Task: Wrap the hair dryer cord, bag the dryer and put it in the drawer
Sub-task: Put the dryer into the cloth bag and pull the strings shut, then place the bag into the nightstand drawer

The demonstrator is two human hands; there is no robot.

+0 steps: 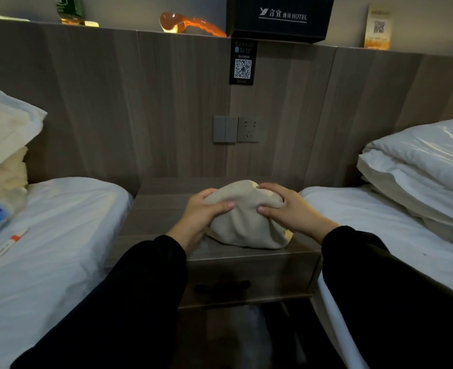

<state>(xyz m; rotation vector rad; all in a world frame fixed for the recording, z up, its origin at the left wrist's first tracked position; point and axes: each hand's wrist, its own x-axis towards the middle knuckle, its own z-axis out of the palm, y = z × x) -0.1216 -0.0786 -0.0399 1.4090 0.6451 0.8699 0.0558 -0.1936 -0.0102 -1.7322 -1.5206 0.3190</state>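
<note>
On the top of the nightstand [161,209], between the two beds [60,249]: a beige cloth bag [244,225], full and rounded, resting near the front edge. Gripped from both sides at its upper part. On one side the left hand [201,214], thumb laid across the front of the cloth and the other fingers curled behind, clamped on the fabric. On the other side the right hand [289,209], pinching a fold in the same manner, thumb in front, fingers bent over the top. No dryer and no cord to see anywhere; judging from the bulge, probably inside the bag already, but not possible to confirm. Held like this most likely to gather the mouth of the bag and close it, and set on the flat top for support of the weight meanwhile. Directly below, the drawer [246,275], shut, with its dark handle [222,286] on the front. Placed so near to the edge probably for a short way down into it. Not yet done, seemingly: freeing one hand, pulling the drawer open, lowering the bag inside.
</note>
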